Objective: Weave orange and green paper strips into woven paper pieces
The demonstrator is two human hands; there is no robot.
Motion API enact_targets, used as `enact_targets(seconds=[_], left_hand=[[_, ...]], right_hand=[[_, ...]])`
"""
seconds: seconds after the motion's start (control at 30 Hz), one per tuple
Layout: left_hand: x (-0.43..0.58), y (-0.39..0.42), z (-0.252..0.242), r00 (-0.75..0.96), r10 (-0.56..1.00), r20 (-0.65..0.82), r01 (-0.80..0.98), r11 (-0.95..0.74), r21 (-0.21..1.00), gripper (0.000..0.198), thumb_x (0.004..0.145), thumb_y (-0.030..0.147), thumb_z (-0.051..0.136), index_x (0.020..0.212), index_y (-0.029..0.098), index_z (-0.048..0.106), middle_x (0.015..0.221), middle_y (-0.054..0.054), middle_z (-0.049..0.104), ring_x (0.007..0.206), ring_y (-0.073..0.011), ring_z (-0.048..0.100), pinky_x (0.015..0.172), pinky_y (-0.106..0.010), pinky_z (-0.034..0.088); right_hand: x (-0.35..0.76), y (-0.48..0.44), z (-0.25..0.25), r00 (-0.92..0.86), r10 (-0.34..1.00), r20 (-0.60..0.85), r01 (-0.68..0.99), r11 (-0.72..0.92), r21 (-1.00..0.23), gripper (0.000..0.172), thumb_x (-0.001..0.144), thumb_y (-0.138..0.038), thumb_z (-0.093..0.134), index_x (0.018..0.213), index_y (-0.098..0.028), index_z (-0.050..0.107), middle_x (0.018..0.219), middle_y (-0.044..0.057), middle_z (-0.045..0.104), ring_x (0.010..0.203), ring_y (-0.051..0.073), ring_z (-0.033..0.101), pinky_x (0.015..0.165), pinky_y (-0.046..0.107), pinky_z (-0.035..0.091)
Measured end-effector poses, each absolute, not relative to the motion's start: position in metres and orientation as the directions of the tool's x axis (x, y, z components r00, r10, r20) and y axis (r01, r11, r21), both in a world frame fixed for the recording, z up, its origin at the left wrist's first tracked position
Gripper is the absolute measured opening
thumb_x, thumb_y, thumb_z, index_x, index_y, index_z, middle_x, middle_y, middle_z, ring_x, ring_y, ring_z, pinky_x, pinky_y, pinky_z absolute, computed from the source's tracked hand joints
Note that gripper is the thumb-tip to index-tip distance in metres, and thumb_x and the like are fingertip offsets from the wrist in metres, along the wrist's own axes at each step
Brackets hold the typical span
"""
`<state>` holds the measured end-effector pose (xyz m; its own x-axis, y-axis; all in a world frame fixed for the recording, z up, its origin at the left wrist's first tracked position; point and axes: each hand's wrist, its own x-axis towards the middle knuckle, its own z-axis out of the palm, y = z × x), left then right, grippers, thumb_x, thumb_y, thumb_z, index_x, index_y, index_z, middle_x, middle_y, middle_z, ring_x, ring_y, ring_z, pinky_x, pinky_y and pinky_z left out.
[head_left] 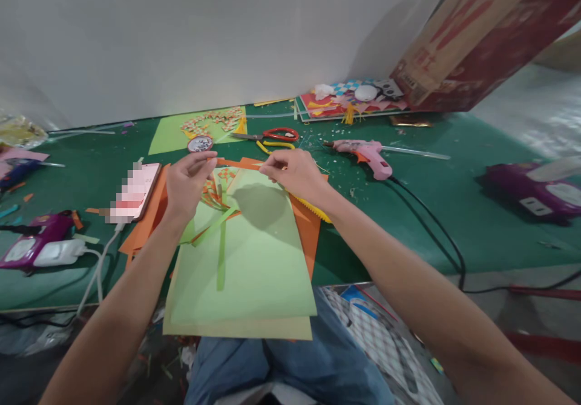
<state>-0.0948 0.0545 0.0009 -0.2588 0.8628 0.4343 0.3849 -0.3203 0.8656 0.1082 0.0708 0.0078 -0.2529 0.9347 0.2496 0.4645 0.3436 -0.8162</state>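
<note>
Near the front edge of the green worktop (pixel 408 223), light green paper sheets (pixel 245 272) are lying limp. The left hand (pixel 186 184) and right hand (pixel 293 172) are each pinching one end of a thin orange strip (pixel 233 163), which looks flimsy and tearable, best held by its ends.

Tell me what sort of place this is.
Probably a paper-craft workbench. A green-covered table carries a pink glue gun, red-handled scissors and stacked coloured paper sheets, with finished paper pieces against the wall.

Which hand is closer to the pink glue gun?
Right. The right hand is just left of the glue gun, with a small gap. The left hand is farther left, near the phone.
</note>
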Motion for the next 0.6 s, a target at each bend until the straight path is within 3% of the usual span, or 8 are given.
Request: enact_targets(seconds=[0.3, 0.43, 0.6], left_hand=[[-0.096, 0.053, -0.003, -0.122, 0.921, 0.370, 0.424, -0.289, 0.858, 0.012, 0.069, 0.028, 0.071, 0.078, 0.019, 0.072, 0.083, -0.005, 0.074, 0.079, -0.0179, 0.069, 0.074, -0.029, 0.055], [-0.091, 0.044, 0.002, 0.029, 0.965, 0.261, 0.404, -0.250, 0.880, 0.015, 0.071, 0.034, 0.071, 0.079, 0.020, 0.072, 0.077, -0.005, 0.074, 0.073, -0.0186, 0.068, 0.068, -0.029, 0.055], [-0.091, 0.039, 0.005, 0.162, 0.969, 0.188, 0.385, -0.238, 0.892, 0.035, 0.082, 0.050, 0.058, 0.075, 0.019, 0.074, 0.077, -0.008, 0.075, 0.070, -0.0194, 0.067, 0.067, -0.031, 0.055]], right_hand=[[0.112, 0.073, 0.004, -0.137, 0.951, 0.278, 0.243, 0.304, -0.921, 0.011, 0.076, -0.025, 0.059, 0.067, -0.017, 0.060, 0.061, -0.001, 0.059, 0.055, 0.010, 0.052, 0.054, 0.024, 0.039], [0.111, 0.071, 0.009, -0.096, 0.949, 0.300, 0.162, 0.313, -0.936, 0.010, 0.077, -0.027, 0.059, 0.072, -0.018, 0.058, 0.061, -0.002, 0.058, 0.052, 0.008, 0.050, 0.050, 0.022, 0.039], [0.110, 0.066, 0.013, -0.210, 0.917, 0.338, 0.097, 0.364, -0.926, 0.010, 0.077, -0.027, 0.060, 0.072, -0.018, 0.057, 0.065, -0.001, 0.059, 0.054, 0.008, 0.052, 0.050, 0.022, 0.040]])
